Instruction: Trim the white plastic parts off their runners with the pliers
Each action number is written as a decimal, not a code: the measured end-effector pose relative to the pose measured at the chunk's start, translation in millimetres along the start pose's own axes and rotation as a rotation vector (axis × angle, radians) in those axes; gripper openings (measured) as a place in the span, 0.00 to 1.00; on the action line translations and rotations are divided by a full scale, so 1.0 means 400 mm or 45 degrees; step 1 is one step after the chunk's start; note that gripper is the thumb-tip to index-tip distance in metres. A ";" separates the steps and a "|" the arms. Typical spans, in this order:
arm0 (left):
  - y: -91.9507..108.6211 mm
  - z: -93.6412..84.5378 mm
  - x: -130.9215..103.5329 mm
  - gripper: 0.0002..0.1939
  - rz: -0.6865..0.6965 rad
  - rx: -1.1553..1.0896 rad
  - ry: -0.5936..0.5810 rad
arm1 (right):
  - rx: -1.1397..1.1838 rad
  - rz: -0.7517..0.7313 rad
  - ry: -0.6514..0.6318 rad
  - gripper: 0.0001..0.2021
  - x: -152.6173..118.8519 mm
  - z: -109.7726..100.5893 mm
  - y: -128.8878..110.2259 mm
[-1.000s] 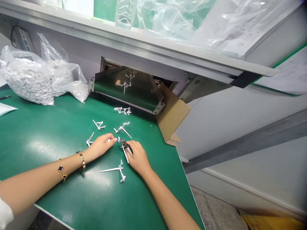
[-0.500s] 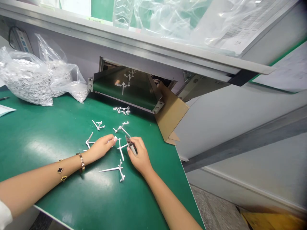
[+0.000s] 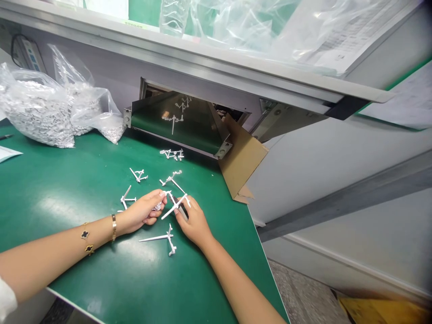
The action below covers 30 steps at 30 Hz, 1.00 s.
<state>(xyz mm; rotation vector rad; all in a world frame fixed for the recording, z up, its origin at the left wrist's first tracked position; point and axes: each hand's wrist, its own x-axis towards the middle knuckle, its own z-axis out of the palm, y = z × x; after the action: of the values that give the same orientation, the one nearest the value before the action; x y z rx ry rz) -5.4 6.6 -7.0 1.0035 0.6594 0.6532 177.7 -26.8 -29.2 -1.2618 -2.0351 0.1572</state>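
Note:
Between finger and thumb, my left hand [image 3: 150,209] pinches one end of a white branched plastic piece [image 3: 174,206]; small pale bits show under its curled fingers. My right hand [image 3: 193,220] is wrapped round grey-handled cutters [image 3: 182,211], whose jaws are partly hidden behind the white piece. A similar white piece [image 3: 168,237] lies on the table just below the hands. Others lie beyond them: one [image 3: 173,180] above the right hand, one [image 3: 138,175] above the left, one [image 3: 125,199] by the left wrist, and a cluster [image 3: 173,155] farther back.
Clear bags of small white parts [image 3: 40,117] stand at the back left of the green table [image 3: 111,279]. A dark metal chute [image 3: 175,126] opens at the back, with a cardboard flap [image 3: 241,157] beside it. A shelf edge [image 3: 202,56] crosses above.
The held white piece has turned and tilted, its long stem now pointing down and left. My left fingers have curled lower, and the cutters have shifted behind the piece.

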 end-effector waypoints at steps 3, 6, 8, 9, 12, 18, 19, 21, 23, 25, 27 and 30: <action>-0.010 0.004 -0.002 0.16 -0.021 0.007 -0.025 | -0.031 -0.047 -0.027 0.08 -0.002 -0.004 -0.007; -0.013 0.006 -0.003 0.16 -0.030 0.011 -0.035 | -0.031 -0.060 -0.044 0.09 -0.004 -0.006 -0.007; -0.012 0.007 -0.003 0.16 -0.027 0.014 -0.044 | -0.008 -0.053 -0.053 0.09 -0.005 -0.005 -0.006; -0.012 0.007 -0.003 0.16 -0.026 0.014 -0.046 | 0.007 -0.051 -0.053 0.09 -0.006 -0.005 -0.005; -0.010 0.009 -0.004 0.16 -0.026 0.012 -0.040 | 0.049 -0.058 -0.047 0.09 -0.007 -0.006 -0.005; -0.015 0.007 -0.002 0.16 -0.017 0.009 -0.038 | 0.061 -0.069 -0.019 0.08 -0.007 -0.009 -0.009; -0.016 0.005 -0.001 0.16 -0.014 0.007 -0.039 | 0.054 -0.065 -0.018 0.08 -0.006 -0.009 -0.009; -0.019 0.003 0.001 0.16 -0.001 0.006 -0.035 | 0.045 -0.055 -0.016 0.08 -0.006 -0.009 -0.009; -0.020 0.002 0.002 0.16 0.011 0.011 -0.027 | 0.044 -0.046 -0.016 0.08 -0.005 -0.009 -0.008; -0.019 0.002 0.001 0.16 0.011 0.017 -0.026 | 0.046 -0.046 -0.011 0.08 -0.005 -0.008 -0.007; -0.019 0.004 0.001 0.16 0.005 0.027 -0.032 | 0.055 -0.059 -0.004 0.09 -0.006 -0.007 -0.005; -0.020 0.005 0.001 0.16 0.017 0.064 -0.026 | 0.061 -0.068 0.004 0.09 -0.007 -0.006 -0.003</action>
<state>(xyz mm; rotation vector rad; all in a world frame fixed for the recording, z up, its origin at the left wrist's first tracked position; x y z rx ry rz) -2.1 2.7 -13.4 1.0607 0.6544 0.6399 179.1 -30.1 -28.4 -1.1766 -2.0481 0.1774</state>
